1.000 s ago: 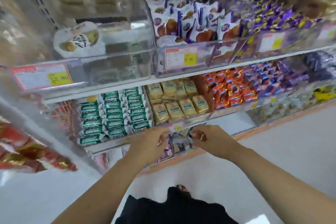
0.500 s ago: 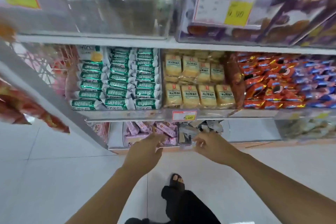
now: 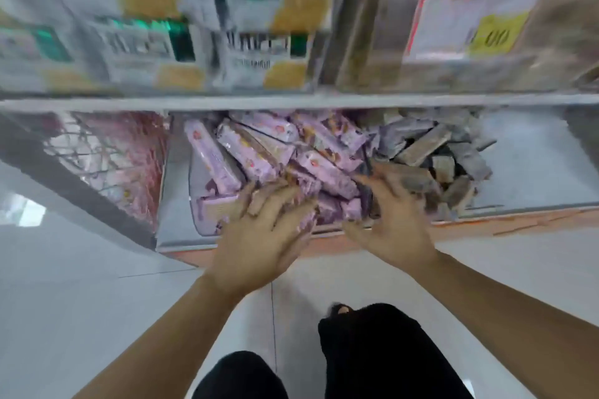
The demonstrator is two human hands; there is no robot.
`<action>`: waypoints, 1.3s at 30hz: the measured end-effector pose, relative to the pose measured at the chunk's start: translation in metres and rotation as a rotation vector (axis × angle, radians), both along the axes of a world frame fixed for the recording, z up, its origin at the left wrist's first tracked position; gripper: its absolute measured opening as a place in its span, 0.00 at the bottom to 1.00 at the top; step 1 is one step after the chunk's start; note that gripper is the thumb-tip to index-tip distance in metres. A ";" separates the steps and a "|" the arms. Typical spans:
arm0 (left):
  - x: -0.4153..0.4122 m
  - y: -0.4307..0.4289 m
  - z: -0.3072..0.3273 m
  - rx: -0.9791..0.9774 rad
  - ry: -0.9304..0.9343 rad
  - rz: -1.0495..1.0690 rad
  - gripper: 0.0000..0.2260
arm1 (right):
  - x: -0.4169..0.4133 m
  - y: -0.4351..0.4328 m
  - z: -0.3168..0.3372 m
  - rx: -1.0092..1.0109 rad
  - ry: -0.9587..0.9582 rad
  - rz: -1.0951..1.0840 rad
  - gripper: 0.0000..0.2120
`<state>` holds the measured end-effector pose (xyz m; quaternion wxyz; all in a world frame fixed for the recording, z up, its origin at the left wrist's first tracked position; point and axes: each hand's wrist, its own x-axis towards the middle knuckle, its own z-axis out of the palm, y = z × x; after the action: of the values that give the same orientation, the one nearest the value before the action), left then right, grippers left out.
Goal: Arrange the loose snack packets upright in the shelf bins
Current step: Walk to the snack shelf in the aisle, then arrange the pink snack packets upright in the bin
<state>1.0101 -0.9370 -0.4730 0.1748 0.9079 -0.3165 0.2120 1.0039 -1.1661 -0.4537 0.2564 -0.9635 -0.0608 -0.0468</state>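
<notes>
Pink snack packets (image 3: 259,152) lay jumbled under the left hand (image 3: 259,236), whose fingers were spread flat on them, gripping nothing. The right hand (image 3: 392,223), fingers likewise splayed, rested on grey packets (image 3: 421,146) heaped just beside, both piles on the bottom shelf (image 3: 525,172), beneath a blurred yellow price tag (image 3: 496,34).

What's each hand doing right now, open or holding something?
Left hand: open, fingers spread on the pink packets.
Right hand: open, fingers spread at the grey packets.

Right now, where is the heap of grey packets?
In the head view, the grey packets lie heaped on the bottom shelf, right of the pink packets, by the right hand.
</notes>
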 end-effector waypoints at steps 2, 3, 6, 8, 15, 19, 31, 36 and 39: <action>0.005 0.000 -0.013 -0.017 -0.075 -0.042 0.14 | 0.000 0.001 -0.023 -0.004 -0.218 0.023 0.28; 0.008 0.000 -0.018 -0.025 -0.112 -0.053 0.14 | 0.002 0.001 -0.032 -0.016 -0.295 0.024 0.26; 0.014 0.000 -0.026 -0.061 -0.208 -0.059 0.14 | 0.009 0.003 -0.049 -0.039 -0.434 -0.010 0.22; 0.016 -0.001 -0.032 -0.066 -0.259 -0.046 0.15 | 0.010 0.005 -0.056 -0.030 -0.496 -0.013 0.20; 0.021 -0.006 -0.043 -0.087 -0.477 -0.008 0.13 | 0.013 0.004 -0.065 0.012 -0.639 0.001 0.15; 0.017 -0.007 -0.045 -0.050 -0.483 0.019 0.14 | 0.012 0.002 -0.068 -0.011 -0.635 -0.024 0.15; -0.021 -0.023 -0.025 -0.017 -0.210 0.263 0.16 | 0.007 -0.002 -0.056 -0.024 -0.475 0.047 0.17; -0.042 -0.038 -0.017 -0.070 -0.091 0.386 0.19 | 0.000 -0.014 -0.045 -0.071 -0.310 0.136 0.18; -0.053 -0.041 -0.014 -0.092 -0.055 0.429 0.21 | -0.001 -0.018 -0.039 -0.079 -0.242 0.188 0.18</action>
<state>0.9573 -0.9783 -0.4873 0.1581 0.9394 -0.1109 0.2832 1.0032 -1.1846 -0.4923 0.2126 -0.9501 -0.1832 -0.1360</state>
